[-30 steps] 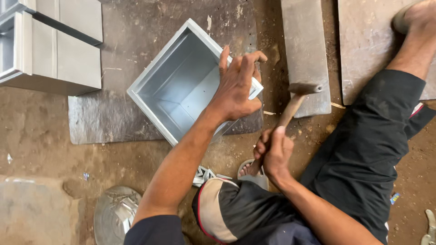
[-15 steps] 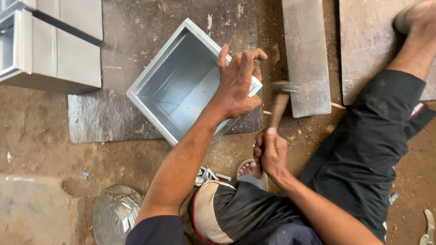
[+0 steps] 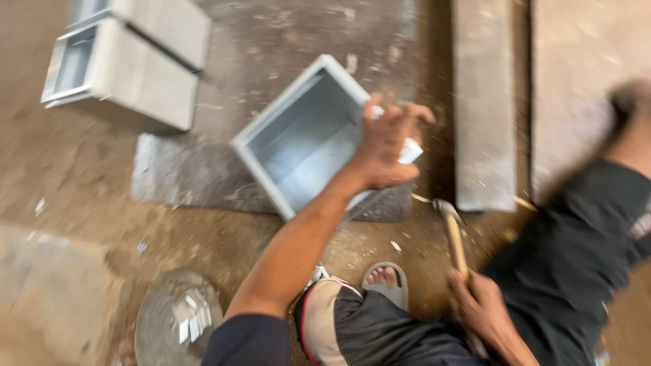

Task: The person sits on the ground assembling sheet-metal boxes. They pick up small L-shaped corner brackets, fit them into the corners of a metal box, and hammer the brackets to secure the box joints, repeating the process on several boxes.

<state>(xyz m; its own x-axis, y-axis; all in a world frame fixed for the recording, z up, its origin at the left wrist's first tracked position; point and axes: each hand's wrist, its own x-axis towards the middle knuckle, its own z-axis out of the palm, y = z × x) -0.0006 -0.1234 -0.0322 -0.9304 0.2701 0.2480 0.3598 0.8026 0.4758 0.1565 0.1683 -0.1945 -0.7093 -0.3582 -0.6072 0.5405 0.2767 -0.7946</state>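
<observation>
The head view looks straight down on a dusty workshop floor, and the frame is blurred by motion. At centre, an open metal box (image 3: 305, 146) sits tilted on a dark steel sheet (image 3: 203, 183). The left hand (image 3: 386, 146) rests on the box's right corner, fingers (image 3: 417, 115) spread and curled over the rim, pinning it down rather than clasping it. Lower right, the right hand (image 3: 485, 308) is wrapped tight around the wooden handle of a hammer (image 3: 454, 237). The hammer's head sits just below and right of the held corner, close to it but not touching.

Two finished boxes (image 3: 129, 68) lie at the upper left. A long metal strip (image 3: 483, 102) runs down the upper right, with a wider plate (image 3: 576, 88) beside it. A round metal lid (image 3: 178, 318) holding scraps lies at the lower left. A sandalled foot (image 3: 384, 279) shows at bottom centre, between the two arms.

To hammer this corner well, I judge the pinning fingers should stay back from the edge being struck. The box should bear flat on the sheet so it cannot skid. Short, square blows would close the seam without denting the thin wall.
</observation>
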